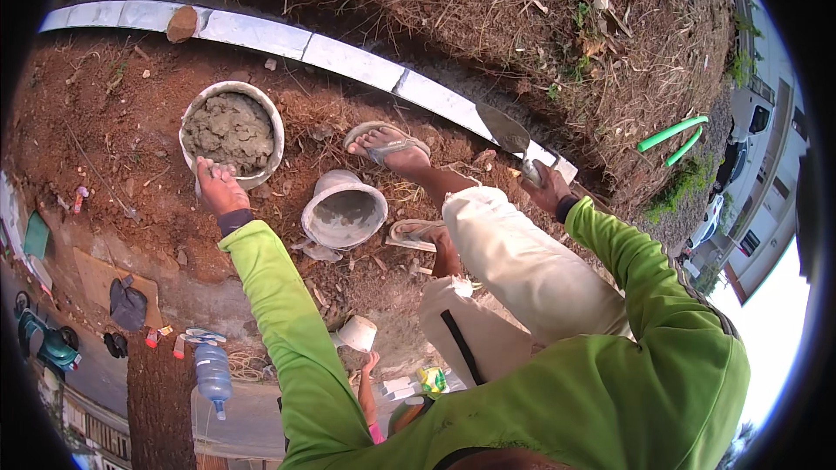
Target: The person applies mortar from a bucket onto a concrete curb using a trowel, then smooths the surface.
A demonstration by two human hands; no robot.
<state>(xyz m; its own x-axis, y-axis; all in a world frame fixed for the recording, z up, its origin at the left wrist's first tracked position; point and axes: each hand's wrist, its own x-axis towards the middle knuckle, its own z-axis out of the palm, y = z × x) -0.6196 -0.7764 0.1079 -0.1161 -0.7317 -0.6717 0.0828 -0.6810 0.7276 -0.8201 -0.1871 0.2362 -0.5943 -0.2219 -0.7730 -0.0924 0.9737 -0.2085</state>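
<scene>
My left hand [221, 187] is closed on the near rim of a bucket [277, 126] filled with grey wet mortar [231, 132]. The fingers lie over the rim while the thumb's place is not clear. On the right, my right hand [549, 190] grips the handle of a trowel [503, 129]. The dark blade of that trowel points up and left, over the row of pale kerb blocks [348, 61] close to its right end. Between my arms a second bucket [347, 213], tilted and smeared inside with mortar residue, sits on the soil beside my sandalled feet.
A brown stone [182, 24] rests on the kerb's left part. Beyond the kerb runs a trench, then a dry grassy bank [522, 17] with green tubes [675, 135]. Behind are another person's arm [367, 387], a small bucket [357, 333], a water jug [213, 374] and a tree trunk [161, 400].
</scene>
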